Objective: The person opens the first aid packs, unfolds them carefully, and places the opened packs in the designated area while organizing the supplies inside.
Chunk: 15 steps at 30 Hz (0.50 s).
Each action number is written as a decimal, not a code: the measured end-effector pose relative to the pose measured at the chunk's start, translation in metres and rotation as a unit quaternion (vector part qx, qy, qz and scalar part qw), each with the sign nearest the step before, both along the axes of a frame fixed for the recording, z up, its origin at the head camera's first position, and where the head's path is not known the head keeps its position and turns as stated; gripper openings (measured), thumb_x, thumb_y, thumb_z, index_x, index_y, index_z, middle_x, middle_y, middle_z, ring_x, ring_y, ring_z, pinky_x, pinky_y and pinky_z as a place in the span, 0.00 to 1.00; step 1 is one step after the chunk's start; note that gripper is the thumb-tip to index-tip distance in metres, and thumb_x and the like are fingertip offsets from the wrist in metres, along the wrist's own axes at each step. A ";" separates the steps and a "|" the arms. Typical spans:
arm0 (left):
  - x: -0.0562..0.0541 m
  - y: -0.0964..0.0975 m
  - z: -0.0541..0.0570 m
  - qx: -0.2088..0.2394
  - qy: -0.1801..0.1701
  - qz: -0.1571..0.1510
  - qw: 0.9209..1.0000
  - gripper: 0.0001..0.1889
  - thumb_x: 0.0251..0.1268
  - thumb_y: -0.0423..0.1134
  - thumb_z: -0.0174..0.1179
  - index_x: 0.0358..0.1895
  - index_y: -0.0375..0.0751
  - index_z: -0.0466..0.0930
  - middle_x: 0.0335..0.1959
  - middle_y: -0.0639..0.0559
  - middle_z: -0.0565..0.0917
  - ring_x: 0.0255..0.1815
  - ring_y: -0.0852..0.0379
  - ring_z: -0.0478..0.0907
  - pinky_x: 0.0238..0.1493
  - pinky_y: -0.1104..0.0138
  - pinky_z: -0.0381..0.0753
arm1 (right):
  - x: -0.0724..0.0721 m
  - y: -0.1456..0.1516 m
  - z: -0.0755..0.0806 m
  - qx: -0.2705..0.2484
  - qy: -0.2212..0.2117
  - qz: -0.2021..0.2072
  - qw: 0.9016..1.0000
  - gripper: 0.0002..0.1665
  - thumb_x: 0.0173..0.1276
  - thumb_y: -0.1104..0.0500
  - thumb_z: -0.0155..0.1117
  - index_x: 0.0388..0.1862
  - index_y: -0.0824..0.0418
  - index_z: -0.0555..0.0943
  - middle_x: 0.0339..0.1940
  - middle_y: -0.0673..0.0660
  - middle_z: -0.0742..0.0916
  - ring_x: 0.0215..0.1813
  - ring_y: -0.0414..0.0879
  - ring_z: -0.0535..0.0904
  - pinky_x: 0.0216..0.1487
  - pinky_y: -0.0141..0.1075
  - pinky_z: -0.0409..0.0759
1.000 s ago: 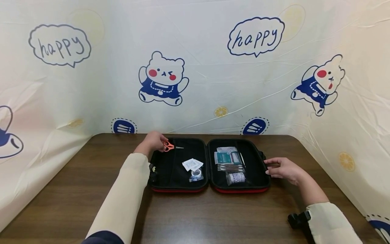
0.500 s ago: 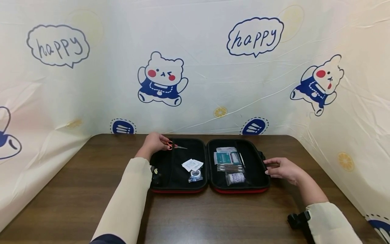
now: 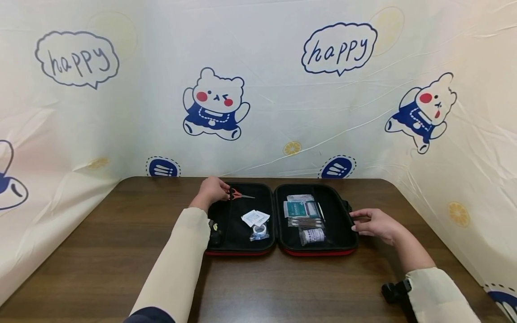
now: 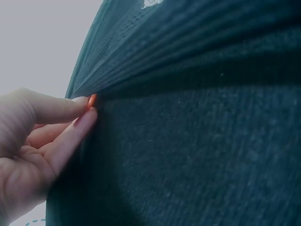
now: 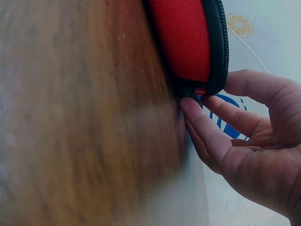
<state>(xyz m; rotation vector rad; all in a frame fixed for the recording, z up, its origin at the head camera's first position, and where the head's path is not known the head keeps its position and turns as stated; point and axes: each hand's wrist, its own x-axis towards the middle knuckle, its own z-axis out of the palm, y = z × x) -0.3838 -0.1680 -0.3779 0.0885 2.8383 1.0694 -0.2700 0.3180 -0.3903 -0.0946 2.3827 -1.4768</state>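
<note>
An opened case (image 3: 339, 226), black inside and red outside, lies flat on the table. My left hand (image 3: 213, 190) pinches orange-handled scissors (image 3: 239, 195) by the handles over its left half, blades pointing right. Up close in the left wrist view, a sliver of the orange handle (image 4: 92, 100) shows between thumb and finger, beside the gathered edge of a mesh pocket (image 4: 155, 56). A dark strip crosses the handles. At the case's right side my right hand (image 3: 377, 224) holds the edge; in the right wrist view its fingertips (image 5: 193, 107) meet the red corner (image 5: 186, 52).
White square packets (image 3: 256, 218) and a bagged white roll (image 3: 260, 232) lie in the left half. The right half holds a green-and-white packet (image 3: 299, 209), a packet of thin sticks (image 3: 305, 222) and a wrapped roll (image 3: 312, 236). A printed curtain (image 3: 266, 112) stands behind the table.
My left hand has moved right, carrying the scissors further over the left half of the case. The right hand stays at the right edge.
</note>
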 end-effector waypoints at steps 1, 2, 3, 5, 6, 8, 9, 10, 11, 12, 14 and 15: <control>0.000 0.001 0.000 0.005 -0.001 0.005 1.000 0.15 0.58 0.28 0.67 0.50 0.33 0.85 0.41 0.44 0.87 0.43 0.49 0.79 0.45 0.60 0.81 | 0.000 0.000 0.000 0.000 -0.001 0.001 1.000 0.35 0.64 0.65 0.68 0.65 0.78 0.66 0.61 0.76 0.72 0.51 0.51 0.77 0.53 0.43 0.81; 0.000 0.002 -0.001 0.012 -0.002 0.009 1.000 0.15 0.58 0.28 0.67 0.50 0.33 0.85 0.41 0.44 0.87 0.43 0.49 0.79 0.45 0.60 0.81 | 0.000 0.000 0.000 0.000 -0.001 0.001 1.000 0.35 0.64 0.65 0.68 0.65 0.78 0.66 0.61 0.75 0.73 0.51 0.51 0.77 0.53 0.43 0.81; 0.001 0.003 -0.002 0.021 -0.004 0.013 1.000 0.15 0.58 0.28 0.67 0.50 0.33 0.84 0.41 0.43 0.87 0.42 0.49 0.80 0.45 0.60 0.82 | 0.000 0.000 0.000 0.000 -0.002 0.001 1.000 0.35 0.64 0.65 0.68 0.65 0.78 0.66 0.60 0.75 0.73 0.51 0.51 0.77 0.53 0.42 0.81; 0.002 0.004 -0.002 0.036 -0.006 0.019 0.999 0.15 0.58 0.28 0.67 0.50 0.33 0.84 0.41 0.43 0.87 0.42 0.50 0.81 0.45 0.61 0.82 | 0.000 0.000 0.000 0.001 -0.002 0.001 1.000 0.35 0.64 0.65 0.68 0.65 0.78 0.66 0.60 0.75 0.73 0.50 0.50 0.77 0.52 0.42 0.81; 0.002 0.004 -0.002 0.043 -0.008 0.022 0.999 0.15 0.58 0.27 0.67 0.50 0.33 0.84 0.41 0.43 0.87 0.41 0.51 0.82 0.44 0.61 0.83 | 0.000 0.000 0.000 0.002 -0.002 0.000 1.000 0.35 0.64 0.65 0.68 0.65 0.78 0.66 0.60 0.75 0.73 0.50 0.50 0.77 0.52 0.42 0.81; 0.002 0.005 -0.002 0.051 -0.008 0.023 0.998 0.15 0.58 0.27 0.67 0.50 0.33 0.83 0.41 0.44 0.87 0.41 0.51 0.82 0.44 0.61 0.82 | 0.000 0.000 0.000 0.004 -0.003 -0.001 1.000 0.35 0.64 0.65 0.68 0.65 0.78 0.66 0.61 0.75 0.73 0.51 0.51 0.77 0.52 0.42 0.81; 0.003 0.005 -0.001 0.053 -0.008 0.021 0.998 0.16 0.58 0.27 0.67 0.50 0.32 0.83 0.41 0.43 0.87 0.42 0.51 0.82 0.45 0.61 0.82 | 0.000 0.000 0.000 0.004 -0.003 -0.002 1.000 0.35 0.64 0.65 0.68 0.65 0.78 0.66 0.61 0.75 0.73 0.51 0.51 0.77 0.52 0.42 0.81; 0.003 0.005 -0.001 0.051 -0.007 0.018 0.999 0.16 0.57 0.27 0.67 0.51 0.32 0.82 0.41 0.43 0.87 0.43 0.51 0.82 0.46 0.61 0.82 | 0.000 0.000 0.000 0.004 -0.003 -0.002 1.000 0.35 0.64 0.65 0.68 0.65 0.78 0.66 0.61 0.75 0.72 0.51 0.51 0.77 0.52 0.42 0.81; 0.002 0.004 -0.001 0.050 -0.007 0.014 0.999 0.17 0.57 0.27 0.67 0.51 0.32 0.82 0.42 0.43 0.87 0.43 0.50 0.82 0.47 0.60 0.82 | 0.000 0.000 0.000 0.005 -0.002 -0.001 1.000 0.35 0.64 0.65 0.68 0.65 0.78 0.66 0.61 0.76 0.72 0.51 0.51 0.77 0.52 0.42 0.81; 0.003 0.004 0.000 0.051 -0.010 0.012 0.999 0.17 0.57 0.27 0.67 0.52 0.32 0.82 0.42 0.43 0.87 0.44 0.50 0.82 0.49 0.59 0.81 | 0.000 0.000 0.000 0.004 -0.002 -0.001 1.000 0.35 0.64 0.65 0.68 0.65 0.78 0.66 0.61 0.76 0.72 0.51 0.51 0.77 0.52 0.42 0.81; 0.003 0.002 0.000 0.049 -0.012 0.005 0.999 0.19 0.58 0.28 0.67 0.54 0.33 0.81 0.45 0.42 0.86 0.47 0.48 0.81 0.52 0.57 0.80 | 0.000 0.000 0.000 0.003 -0.001 0.000 1.000 0.35 0.64 0.65 0.68 0.65 0.78 0.66 0.61 0.75 0.72 0.51 0.51 0.77 0.52 0.42 0.81; 0.003 0.001 0.000 0.056 -0.017 0.007 0.998 0.20 0.58 0.28 0.67 0.55 0.33 0.80 0.46 0.41 0.86 0.47 0.48 0.82 0.53 0.57 0.79 | 0.000 0.000 0.000 0.002 -0.001 0.001 1.000 0.35 0.64 0.65 0.68 0.65 0.78 0.66 0.61 0.75 0.72 0.51 0.51 0.77 0.52 0.42 0.81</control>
